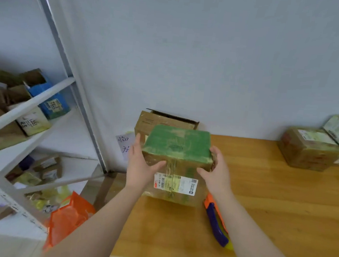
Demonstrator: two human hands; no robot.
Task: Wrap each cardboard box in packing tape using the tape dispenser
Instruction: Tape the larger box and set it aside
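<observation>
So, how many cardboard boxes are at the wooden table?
4: the green-topped box in the middle, an open box behind it, a large box far right, a smaller box atop it. Others may be hidden.

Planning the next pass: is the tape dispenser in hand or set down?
Set down: the tape dispenser lies on the table; left hand and right hand grip the box.

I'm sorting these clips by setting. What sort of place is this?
Probably a small parcel packing or mail room: a cardboard box with a shipping label is held at a wooden table, a tape dispenser lies beside it, and metal shelves at the left hold more labelled boxes.
</observation>
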